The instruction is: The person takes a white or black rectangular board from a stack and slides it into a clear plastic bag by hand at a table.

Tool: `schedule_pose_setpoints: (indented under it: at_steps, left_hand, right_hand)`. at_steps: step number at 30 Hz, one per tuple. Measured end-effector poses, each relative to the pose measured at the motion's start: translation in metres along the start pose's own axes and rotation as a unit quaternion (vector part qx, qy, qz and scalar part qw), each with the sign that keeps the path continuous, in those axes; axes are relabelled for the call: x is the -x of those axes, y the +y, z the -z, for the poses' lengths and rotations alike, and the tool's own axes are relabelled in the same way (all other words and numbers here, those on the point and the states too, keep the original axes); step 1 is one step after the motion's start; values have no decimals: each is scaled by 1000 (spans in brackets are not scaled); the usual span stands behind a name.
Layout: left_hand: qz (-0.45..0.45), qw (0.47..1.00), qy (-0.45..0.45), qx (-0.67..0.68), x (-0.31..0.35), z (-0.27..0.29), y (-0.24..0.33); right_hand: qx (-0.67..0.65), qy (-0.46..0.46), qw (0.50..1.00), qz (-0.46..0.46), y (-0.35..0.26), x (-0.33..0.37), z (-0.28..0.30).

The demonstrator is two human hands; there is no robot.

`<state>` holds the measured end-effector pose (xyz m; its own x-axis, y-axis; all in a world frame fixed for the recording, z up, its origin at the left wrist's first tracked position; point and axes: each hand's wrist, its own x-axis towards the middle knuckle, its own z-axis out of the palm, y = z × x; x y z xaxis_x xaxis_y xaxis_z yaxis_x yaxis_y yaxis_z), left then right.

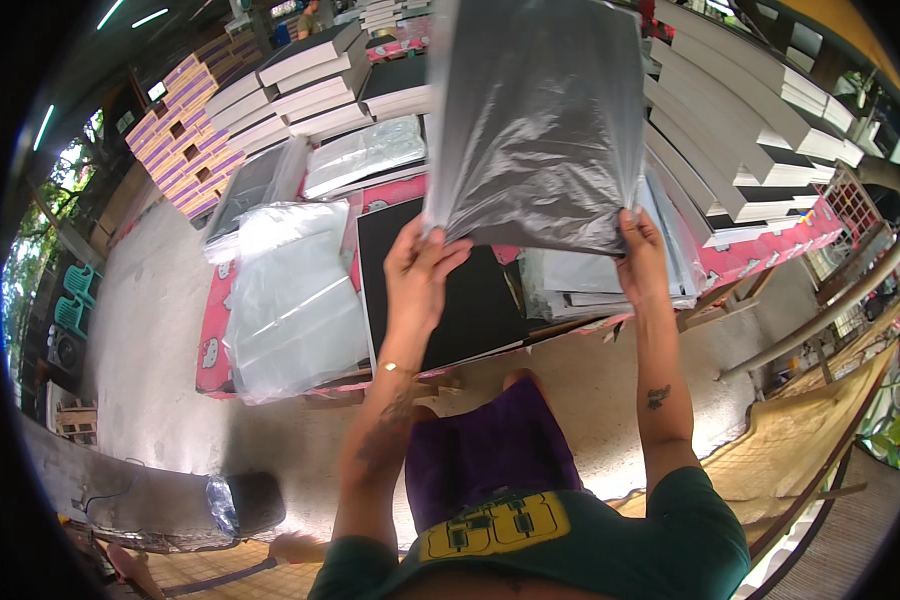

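Between my hands, a clear plastic sleeve [540, 130] with a flat black sheet inside is raised over the table. My left hand [420, 262] is closed on its lower left corner. Gripping the lower right corner is my right hand [642, 252], its thumb on the near face. Below the sleeve lies a black board [450, 310], partly hidden by my left hand and forearm. A pile of clear plastic sleeves [295, 290] rests left of the board. White sheets in plastic [565, 272] lie beneath my right hand.
The table has a pink patterned cover [215, 345]. Tall stacks of thick black-and-white boards stand at the back left [310, 75] and right [740, 130]. More folded plastic [365, 155] lies behind the sleeves. Stacked cartons [185, 135] and a green chair [73, 300] are farther left.
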<state>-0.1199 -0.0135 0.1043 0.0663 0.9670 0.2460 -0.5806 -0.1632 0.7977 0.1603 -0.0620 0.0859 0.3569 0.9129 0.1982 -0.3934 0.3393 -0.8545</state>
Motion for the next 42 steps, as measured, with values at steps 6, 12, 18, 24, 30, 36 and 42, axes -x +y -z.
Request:
schedule_pose_setpoints:
  at_steps: [6,12,18,24,30,36,42]
  left_hand:
    - [53,998,-42,13,-2,-43,-98]
    - [124,959,-92,-239,21,-59,-146]
    - [21,912,-117,-392,37,-18,-127]
    - [-134,845,-71,-513,56,87,7]
    - [-5,723,-6,-691,59,284,97]
    - [20,766,3,-642,44,310,105]
    - [22,873,-21,-486,33,193,100]
  right_hand:
    - [216,60,971,-82,-35,18,88]
    - [642,125,756,30,-15,11,198]
    - [790,96,567,213,27,24,32]
    - [863,-19,505,-1,63,12,53]
    - [806,32,567,166,56,12,16]
    - [431,-200,867,147,83,59,-104]
    - [-26,-385,848,-364,168,114,-206]
